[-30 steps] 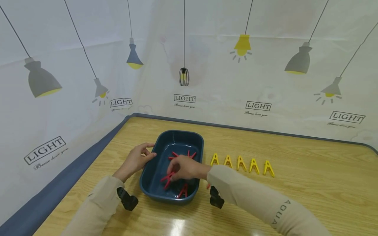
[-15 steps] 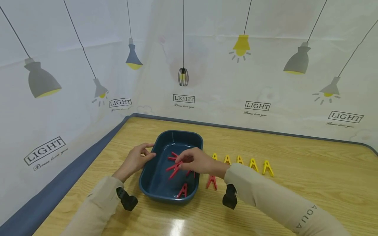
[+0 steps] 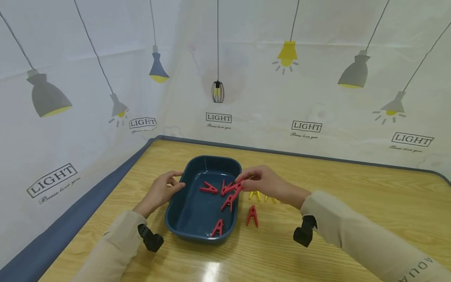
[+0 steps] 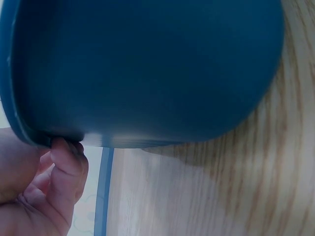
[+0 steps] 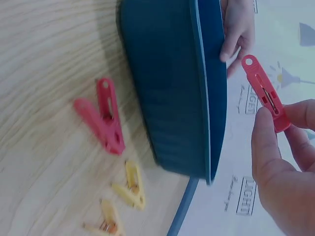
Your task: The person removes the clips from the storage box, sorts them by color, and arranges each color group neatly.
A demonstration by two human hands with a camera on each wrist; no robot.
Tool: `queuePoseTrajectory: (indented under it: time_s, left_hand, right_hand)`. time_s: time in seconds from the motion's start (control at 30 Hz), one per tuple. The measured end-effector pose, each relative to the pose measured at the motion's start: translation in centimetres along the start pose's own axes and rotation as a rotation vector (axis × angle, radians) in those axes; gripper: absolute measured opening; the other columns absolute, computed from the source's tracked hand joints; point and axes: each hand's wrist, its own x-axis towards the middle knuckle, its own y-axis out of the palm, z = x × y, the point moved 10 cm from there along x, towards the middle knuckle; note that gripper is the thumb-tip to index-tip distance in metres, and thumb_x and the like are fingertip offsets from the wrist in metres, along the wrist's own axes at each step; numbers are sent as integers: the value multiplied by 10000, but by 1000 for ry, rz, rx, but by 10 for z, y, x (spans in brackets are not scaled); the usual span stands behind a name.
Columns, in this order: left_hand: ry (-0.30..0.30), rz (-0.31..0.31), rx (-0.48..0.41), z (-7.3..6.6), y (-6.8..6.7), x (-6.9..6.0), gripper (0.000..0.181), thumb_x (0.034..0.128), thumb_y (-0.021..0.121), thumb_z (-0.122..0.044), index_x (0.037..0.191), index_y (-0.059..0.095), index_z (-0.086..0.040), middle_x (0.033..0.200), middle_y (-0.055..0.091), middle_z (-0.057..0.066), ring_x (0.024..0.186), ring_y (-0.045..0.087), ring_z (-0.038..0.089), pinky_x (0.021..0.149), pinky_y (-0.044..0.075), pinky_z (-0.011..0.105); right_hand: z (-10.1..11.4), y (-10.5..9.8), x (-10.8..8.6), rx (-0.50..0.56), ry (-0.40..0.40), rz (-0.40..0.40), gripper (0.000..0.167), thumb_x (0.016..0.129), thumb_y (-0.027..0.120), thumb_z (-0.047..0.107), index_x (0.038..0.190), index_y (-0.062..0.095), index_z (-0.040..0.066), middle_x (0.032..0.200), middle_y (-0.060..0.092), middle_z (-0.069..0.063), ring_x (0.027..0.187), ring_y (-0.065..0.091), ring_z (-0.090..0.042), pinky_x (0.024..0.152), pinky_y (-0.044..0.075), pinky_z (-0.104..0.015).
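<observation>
A dark blue rectangular tub (image 3: 189,238) stands on the table. My left hand (image 3: 160,194) grips its left rim, thumb over the edge and fingers against the outer wall. In the right wrist view, my right hand (image 5: 283,157) pinches a red clothespin (image 5: 263,88) by one end between thumb and fingers. That hand is over the tub's right rim in the head view. Several other red clothespins, one of them near the front (image 3: 217,228), lie on the tub floor.
On the table right of the tub lies a red clothespin (image 3: 252,216). Yellow clothespins (image 3: 255,195) are behind it, partly covered by my right hand and forearm. A white sheet printed with lamps (image 3: 260,94) hangs behind the table's dark back edge (image 3: 282,153).
My right hand has lifted the red clothespin from inside the tub and carried it right to the rim. The red clothespin on the table has come into full view. My left hand stays put.
</observation>
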Motion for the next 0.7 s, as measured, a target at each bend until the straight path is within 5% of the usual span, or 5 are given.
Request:
queuePoseTrajectory:
  time_s: [0.6,0.7]
  left_hand:
    - [12,-4,1,4,1,1,418,874,562,-143,1249,460,9,745,563,111,460,446,138,451,415,290]
    - [11,1,-5,4,2,1,421,874,562,-147,1250,458,11,748,562,114,464,448,135,452,415,285]
  right_hand:
    - [-40,-31,-32,-114,59,23,211,864,549,68,1004,583,-86,913,611,-102,845,564,-322,757,463,-430]
    - [-54,-32,-37,-117,85,37,223,868,549,79,1009,574,-92,917,611,-99,831,565,-243,755,468,-392]
